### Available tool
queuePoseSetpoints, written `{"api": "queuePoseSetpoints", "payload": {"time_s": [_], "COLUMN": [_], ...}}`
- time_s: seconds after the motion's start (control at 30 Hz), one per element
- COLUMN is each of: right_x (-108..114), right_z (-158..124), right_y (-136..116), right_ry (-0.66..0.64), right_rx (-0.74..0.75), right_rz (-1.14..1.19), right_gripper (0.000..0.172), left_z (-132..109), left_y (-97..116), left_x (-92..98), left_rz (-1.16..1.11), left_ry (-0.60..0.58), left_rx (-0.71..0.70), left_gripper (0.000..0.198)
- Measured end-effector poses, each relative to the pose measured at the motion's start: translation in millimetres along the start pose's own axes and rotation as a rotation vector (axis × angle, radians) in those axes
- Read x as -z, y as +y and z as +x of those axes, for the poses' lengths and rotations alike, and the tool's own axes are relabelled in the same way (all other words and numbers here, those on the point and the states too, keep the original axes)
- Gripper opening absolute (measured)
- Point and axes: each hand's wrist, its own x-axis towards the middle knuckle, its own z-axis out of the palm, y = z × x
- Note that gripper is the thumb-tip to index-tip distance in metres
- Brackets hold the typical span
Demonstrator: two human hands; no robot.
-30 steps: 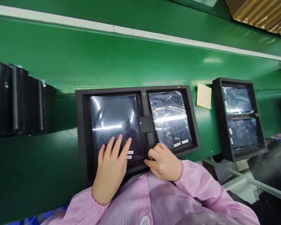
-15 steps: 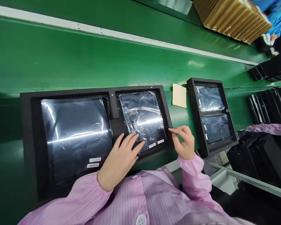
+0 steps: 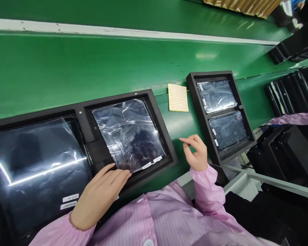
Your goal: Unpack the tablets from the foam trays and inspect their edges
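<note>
My left hand (image 3: 100, 194) lies palm down, fingers stretched out, at the lower left edge of a film-covered dark panel (image 3: 130, 136). That panel sits in the right compartment of a black foam tray (image 3: 164, 131). A larger film-covered panel (image 3: 41, 171) with two white labels fills the tray's left compartment. My right hand (image 3: 195, 152) hovers between the two trays, thumb and forefinger curved near each other with a gap, nothing visible between them. Above it lies a yellow-edged sheet of small labels (image 3: 178, 97).
A second black tray (image 3: 215, 136) at the right holds two smaller film-covered panels (image 3: 217, 95). Black cases (image 3: 292, 92) stand in rows at the far right. Brown folded sheets (image 3: 246, 7) lie at the top; a white rail (image 3: 118, 31) crosses the green table (image 3: 92, 65).
The view has shifted, with the large tray now farther left. My left hand has slid toward the panel's lower left, and my right hand has come away from the tray's edge.
</note>
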Motion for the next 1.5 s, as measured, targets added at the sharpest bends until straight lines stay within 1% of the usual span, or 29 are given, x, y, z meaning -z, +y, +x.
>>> {"api": "queuePoseSetpoints", "payload": {"time_s": [0.07, 0.17, 0.23, 0.27, 0.33, 0.4, 0.43, 0.5, 0.53, 0.57, 0.6, 0.67, 0.7, 0.73, 0.8, 0.83, 0.87, 0.93, 1.0, 1.07, 1.1, 1.17, 1.2, 1.23, 1.27, 1.33, 1.4, 1.5], "right_x": [0, 0, -2, -4, -9, -17, -21, -29, -33, -35, -37, -39, -39, -38, -38, -38, -39, -43, -48, -53, -55, -59, -60, -62, -63, -64, -64, -60], "right_z": [-2, -3, -3, -3, -4, -5, -5, -6, -6, -6, -6, -7, -7, -7, -6, -6, -5, -3, -1, -1, -1, -2, -2, -3, -4, -4, -3, -1], "right_y": [2, 5, 4, 3, -3, -14, -20, -33, -39, -44, -49, -56, -58, -60, -64, -66, -69, -75, -83, -90, -93, -96, -96, -95, -94, -91, -87, -85], "right_ry": [0.009, 0.036, 0.071, 0.097, 0.146, 0.135, 0.091, -0.058, -0.139, -0.215, -0.279, -0.357, -0.375, -0.386, -0.381, -0.372, -0.36, -0.332, -0.326, -0.39, -0.454, -0.579, -0.629, -0.669, -0.703, -0.746, -0.777, -0.752], "right_rx": [-0.022, -0.047, -0.081, -0.113, -0.195, -0.273, -0.294, -0.311, -0.317, -0.328, -0.346, -0.393, -0.411, -0.421, -0.413, -0.39, -0.347, -0.202, -0.008, 0.229, 0.362, 0.628, 0.733, 0.803, 0.846, 0.858, 0.825, 0.762], "right_rz": [0.024, 0.057, 0.086, 0.118, 0.223, 0.361, 0.424, 0.521, 0.544, 0.542, 0.521, 0.451, 0.414, 0.376, 0.282, 0.222, 0.163, 0.091, 0.118, 0.226, 0.289, 0.414, 0.459, 0.49, 0.513, 0.539, 0.556, 0.588], "right_gripper": [0.029, 0.029, 0.03, 0.03, 0.03, 0.03, 0.03, 0.029, 0.028, 0.028, 0.03, 0.04, 0.049, 0.057, 0.072, 0.076, 0.074, 0.062, 0.051, 0.043, 0.04, 0.039, 0.04, 0.039, 0.038, 0.037, 0.035, 0.037], "left_z": [-2, -11, -22, -28, -38, -44, -45, -43, -39, -35, -31, -22, -17, -14, -10, -9, -9, -10, -11, -13, -13, -14, -14, -14, -14, -13, -12, -13], "left_y": [-2, -5, -7, -7, -9, -11, -11, -11, -10, -8, -6, -1, 1, 2, 2, 2, 1, -1, -2, -2, -2, -3, -3, -4, -4, -3, -2, -2], "left_x": [1.9, 7.8, 11.1, 12.0, 12.4, 11.7, 11.4, 10.6, 10.0, 9.2, 8.1, 4.8, 2.7, 0.4, -3.8, -5.5, -7.0, -9.5, -12.1, -15.6, -17.7, -21.5, -22.9, -23.7, -24.0, -23.0, -21.2, -20.3], "left_rz": [-0.026, -0.081, -0.139, -0.167, -0.212, -0.207, -0.18, -0.102, -0.063, -0.025, 0.017, 0.129, 0.185, 0.224, 0.237, 0.222, 0.206, 0.184, 0.167, 0.15, 0.148, 0.166, 0.183, 0.2, 0.213, 0.226, 0.219, 0.182], "left_ry": [0.01, -0.007, 0.021, 0.044, 0.057, -0.005, -0.053, -0.134, -0.158, -0.163, -0.149, -0.087, -0.059, -0.043, -0.056, -0.073, -0.085, -0.087, -0.067, -0.038, -0.026, 0.003, 0.011, 0.008, -0.003, -0.03, -0.055, -0.056], "left_rx": [0.125, 0.445, 0.608, 0.648, 0.641, 0.548, 0.47, 0.29, 0.226, 0.199, 0.22, 0.37, 0.463, 0.544, 0.63, 0.639, 0.64, 0.633, 0.638, 0.64, 0.64, 0.638, 0.633, 0.631, 0.629, 0.623, 0.637, 0.679], "left_gripper": [0.032, 0.017, 0.015, 0.016, 0.019, 0.018, 0.018, 0.018, 0.019, 0.019, 0.018, 0.015, 0.02, 0.03, 0.049, 0.054, 0.056, 0.058, 0.059, 0.058, 0.058, 0.056, 0.055, 0.054, 0.053, 0.052, 0.051, 0.052]}}
